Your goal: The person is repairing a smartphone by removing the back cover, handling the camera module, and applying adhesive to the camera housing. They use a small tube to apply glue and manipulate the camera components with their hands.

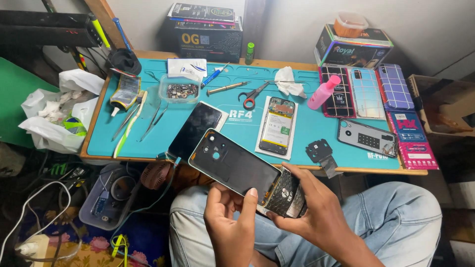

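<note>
My left hand (pixel 228 217) and my right hand (pixel 310 207) hold a phone back cover (pixel 232 165) over my lap, its dark inner side facing up. The left thumb presses on the cover's near end. The right hand grips that same end, where a black patterned sheet (pixel 287 198) sits under the cover. On the teal mat (pixel 148 138) beyond lie an opened phone (pixel 277 126) with its battery showing and a black screen panel (pixel 194 129).
Scissors (pixel 252 95), a screwdriver (pixel 226 88), tweezers (pixel 154 120), a clear parts box (pixel 180 89), a pink bottle (pixel 323 92), a crumpled tissue (pixel 290 83) and several phone cases (pixel 366 92) lie on the mat. Cardboard boxes (pixel 205 33) stand behind. A white bag (pixel 59 116) hangs left.
</note>
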